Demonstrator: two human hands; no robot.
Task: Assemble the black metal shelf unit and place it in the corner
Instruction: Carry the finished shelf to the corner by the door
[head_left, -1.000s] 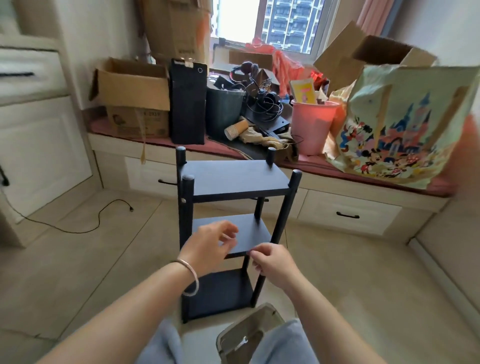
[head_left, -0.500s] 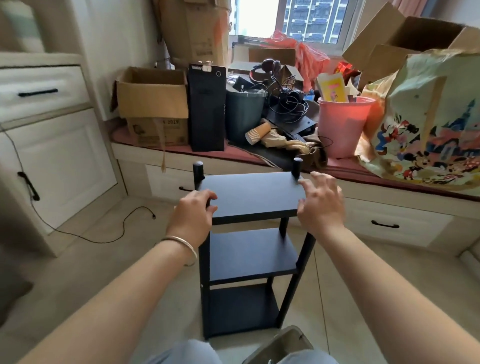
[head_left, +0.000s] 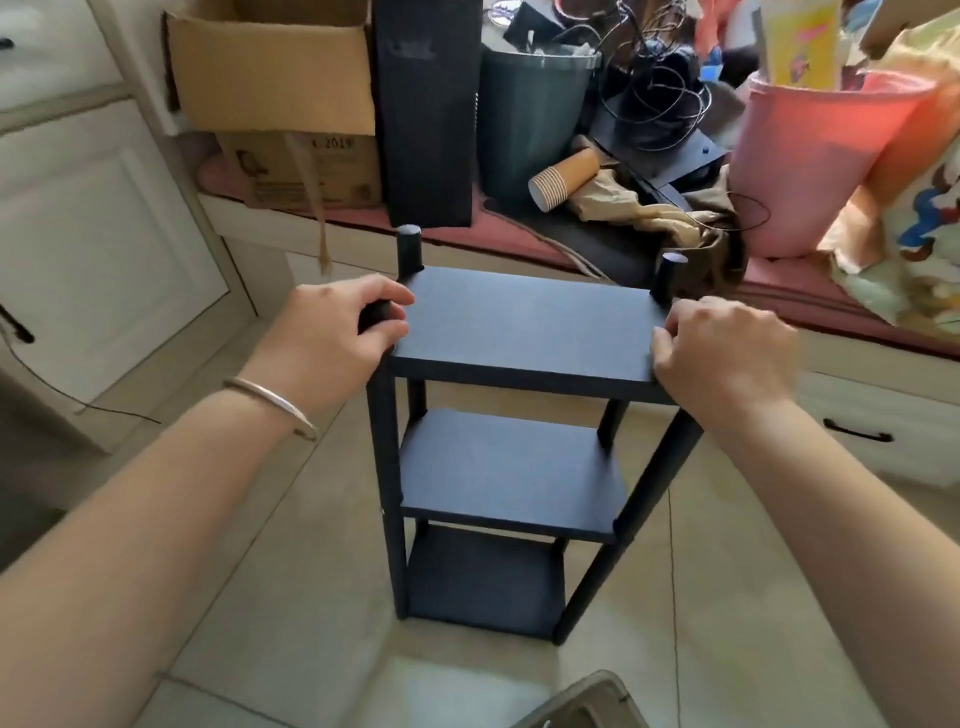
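Gripping the near-left post top, our left hand (head_left: 337, 332) curls its fingers round the black stub at the left of centre, while at the right of centre our right hand (head_left: 727, 353) clenches over the near-right corner of the top board, fingers curled on its edge and probably on the post top hidden beneath. The black shelf unit (head_left: 514, 447) stands upright on the tiled floor (head_left: 291, 597) in the middle of the frame, three boards on four posts, so we judge it assembled and ready to carry. To lift it well, we should raise both sides together, keep it level, and watch that push-fit posts do not slip apart. In the upper left, the lower cardboard box (head_left: 306, 171) shows print ending "-2019"; its other marks are too blurred for us to read.
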